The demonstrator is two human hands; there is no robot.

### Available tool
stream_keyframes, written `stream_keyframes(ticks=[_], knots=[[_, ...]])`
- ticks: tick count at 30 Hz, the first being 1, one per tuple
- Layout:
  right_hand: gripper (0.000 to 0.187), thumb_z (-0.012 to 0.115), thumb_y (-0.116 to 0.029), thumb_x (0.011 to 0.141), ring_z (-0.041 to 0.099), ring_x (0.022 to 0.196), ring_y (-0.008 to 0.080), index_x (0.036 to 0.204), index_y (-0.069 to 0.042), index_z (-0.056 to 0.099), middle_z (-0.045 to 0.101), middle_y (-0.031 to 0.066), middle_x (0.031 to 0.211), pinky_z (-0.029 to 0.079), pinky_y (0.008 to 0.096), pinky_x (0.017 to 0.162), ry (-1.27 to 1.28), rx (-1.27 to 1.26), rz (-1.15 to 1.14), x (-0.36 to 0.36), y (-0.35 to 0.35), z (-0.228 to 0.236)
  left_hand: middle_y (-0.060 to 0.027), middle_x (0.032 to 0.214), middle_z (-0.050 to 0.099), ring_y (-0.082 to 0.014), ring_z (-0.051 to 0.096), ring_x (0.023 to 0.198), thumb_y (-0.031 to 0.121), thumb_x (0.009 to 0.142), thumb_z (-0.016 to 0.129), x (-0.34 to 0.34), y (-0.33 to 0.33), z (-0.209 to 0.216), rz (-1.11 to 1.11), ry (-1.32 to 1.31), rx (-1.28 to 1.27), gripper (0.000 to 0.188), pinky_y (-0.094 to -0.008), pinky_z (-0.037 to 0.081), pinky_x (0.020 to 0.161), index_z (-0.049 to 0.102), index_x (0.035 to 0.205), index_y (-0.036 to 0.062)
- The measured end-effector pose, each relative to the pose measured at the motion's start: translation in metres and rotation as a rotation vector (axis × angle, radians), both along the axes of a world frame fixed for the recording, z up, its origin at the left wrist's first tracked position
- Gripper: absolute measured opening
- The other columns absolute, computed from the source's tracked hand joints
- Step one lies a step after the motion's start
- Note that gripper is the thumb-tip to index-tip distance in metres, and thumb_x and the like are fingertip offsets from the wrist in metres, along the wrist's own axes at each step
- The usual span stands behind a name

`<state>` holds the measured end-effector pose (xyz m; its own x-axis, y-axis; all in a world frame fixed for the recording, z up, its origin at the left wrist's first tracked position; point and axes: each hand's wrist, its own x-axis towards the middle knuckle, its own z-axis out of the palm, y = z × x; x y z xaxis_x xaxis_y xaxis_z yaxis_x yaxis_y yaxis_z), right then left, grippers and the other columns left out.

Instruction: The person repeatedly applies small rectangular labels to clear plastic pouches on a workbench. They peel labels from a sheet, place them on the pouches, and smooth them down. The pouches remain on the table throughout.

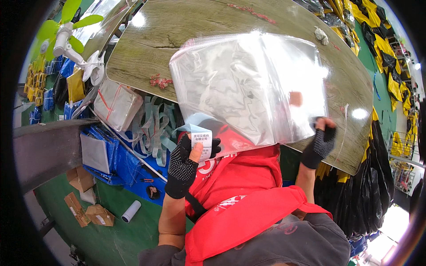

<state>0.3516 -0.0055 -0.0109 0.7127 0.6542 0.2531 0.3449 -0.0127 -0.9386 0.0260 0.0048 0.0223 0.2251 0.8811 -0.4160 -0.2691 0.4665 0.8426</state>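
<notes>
Wood-grain table [151,48] | my left hand [183,167] pinches label strip [203,135] | right hand [323,141] blurred, grip unclear | slick plastic bags [222,84] may slide if nudged

I pinch a curling, printed white label strip [203,137], near left; beyond it lie stacked, glossy clear bags [230,84].

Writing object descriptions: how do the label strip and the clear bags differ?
Colour: the label strip is opaque white with dark print; the clear bags are see-through and glossy.
Size: the label strip is narrow; the clear bags are far broader.
Pose: the left hand holds the label strip; the clear bags lie mostly on the table, overhanging its near edge.
Shared: both are thin sheet material.
</notes>
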Motion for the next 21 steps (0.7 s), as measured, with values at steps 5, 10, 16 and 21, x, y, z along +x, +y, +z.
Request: stream_keyframes(ticks=[5,10,16,21], knots=[[0.034,0.064,-0.011,0.083,0.053,0.093,0.0228,0.113,0.0,0.051,0.054,0.0133,0.102,0.043,0.0328,0.082,-0.347,0.021,-0.198,-0.061,-0.004,-0.013,-0.0119,0.102,0.065,-0.0163,0.064,0.088,0.023,0.097,0.047,0.02,0.002,0.007,-0.086,0.082,0.06,0.034,-0.0278,0.049,0.079,0.048,0.12,-0.0012],[0.026,0.063,-0.003,0.082,0.062,0.071,0.017,0.108,-0.002,0.06,0.064,0.0109,0.087,0.05,0.0254,0.064,0.195,-0.057,1.138,-0.135,0.027,-0.024,-0.0087,0.101,0.065,-0.0147,0.061,0.089,0.018,0.093,0.053,0.002,-0.001,0.012,-0.16,0.326,0.109,0.032,-0.0279,0.049,0.079,0.053,0.119,-0.0003],[0.033,0.077,-0.019,0.071,0.061,0.074,0.0271,0.1,-0.008,0.069,0.062,0.0127,0.088,0.048,0.0341,0.065,-0.063,-0.126,1.256,-0.14,0.045,0.023,-0.0095,0.097,0.067,-0.0132,0.062,0.088,0.013,0.088,0.06,-0.016,-0.009,0.012,-0.253,0.419,0.004,0.031,-0.0262,0.049,0.08,0.059,0.113,-0.0039],[0.022,0.075,-0.019,0.075,0.057,0.067,0.0225,0.087,-0.001,0.07,0.06,0.0121,0.078,0.046,0.0306,0.062,0.217,-0.203,1.33,-0.129,0.05,0.022,-0.0119,0.085,0.069,-0.0185,0.066,0.077,0.02,0.088,0.061,-0.019,-0.007,0.009,-0.395,0.611,0.214,0.028,-0.0294,0.05,0.07,0.064,0.105,-0.0022]])
